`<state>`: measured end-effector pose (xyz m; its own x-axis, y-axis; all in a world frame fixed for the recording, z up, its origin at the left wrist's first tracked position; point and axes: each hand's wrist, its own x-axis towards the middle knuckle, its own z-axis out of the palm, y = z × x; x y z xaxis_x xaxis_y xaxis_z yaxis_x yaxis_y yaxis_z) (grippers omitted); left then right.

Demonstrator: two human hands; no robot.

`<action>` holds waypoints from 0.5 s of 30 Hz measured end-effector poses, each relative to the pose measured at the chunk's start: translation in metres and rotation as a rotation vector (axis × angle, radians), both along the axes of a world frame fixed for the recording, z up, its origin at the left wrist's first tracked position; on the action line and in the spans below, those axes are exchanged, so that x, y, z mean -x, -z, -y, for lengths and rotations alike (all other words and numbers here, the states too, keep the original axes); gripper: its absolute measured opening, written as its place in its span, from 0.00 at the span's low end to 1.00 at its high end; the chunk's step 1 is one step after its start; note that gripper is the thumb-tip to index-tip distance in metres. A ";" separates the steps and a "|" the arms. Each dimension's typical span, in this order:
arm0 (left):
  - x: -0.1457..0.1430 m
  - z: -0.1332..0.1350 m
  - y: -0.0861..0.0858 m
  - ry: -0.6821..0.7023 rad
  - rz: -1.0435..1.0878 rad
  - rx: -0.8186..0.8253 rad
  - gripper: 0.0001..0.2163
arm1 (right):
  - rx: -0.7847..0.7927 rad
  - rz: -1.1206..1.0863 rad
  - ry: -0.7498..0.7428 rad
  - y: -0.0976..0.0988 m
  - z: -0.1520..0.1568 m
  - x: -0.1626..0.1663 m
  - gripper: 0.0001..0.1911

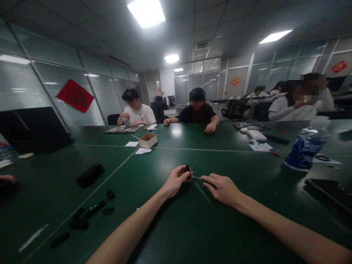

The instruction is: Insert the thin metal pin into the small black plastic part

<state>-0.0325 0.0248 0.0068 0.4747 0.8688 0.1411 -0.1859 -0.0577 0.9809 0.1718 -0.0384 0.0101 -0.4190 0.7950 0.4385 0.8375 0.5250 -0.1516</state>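
My left hand (176,179) is closed around a small black part (187,168), pinched between thumb and fingers above the green table (176,227). From my right hand (221,187) a thin metal-shafted tool (196,178) points left at the black part. Fingers of that hand are closed on the tool's rear end, and its handle is hidden. Whether the tip touches the part is too small to tell. Left of my forearm lie several loose black pieces (95,209) and a larger black block (90,175).
An open cardboard box (147,140) stands beyond my hands beside white papers. At right are a water bottle (306,146) and a dark phone (330,192). Two people sit across the table. Another person's hand (7,179) shows at the left edge, near a black screen (33,128).
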 end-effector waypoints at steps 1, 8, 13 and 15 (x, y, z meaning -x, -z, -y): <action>0.000 0.000 0.000 0.001 -0.004 -0.001 0.14 | -0.002 0.001 0.005 0.000 0.000 0.000 0.16; 0.002 -0.001 0.003 0.012 0.011 -0.003 0.14 | 0.000 -0.020 -0.011 0.002 -0.001 0.000 0.15; 0.001 -0.004 0.007 0.015 0.064 0.012 0.14 | -0.026 -0.056 -0.022 0.006 -0.004 -0.002 0.14; 0.001 -0.005 0.008 0.019 0.083 0.023 0.15 | -0.028 -0.076 -0.033 0.007 -0.004 -0.003 0.14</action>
<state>-0.0337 0.0298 -0.0013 0.4786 0.8632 0.1608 -0.2677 -0.0310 0.9630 0.1744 -0.0344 0.0034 -0.4094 0.7683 0.4920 0.8061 0.5572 -0.1995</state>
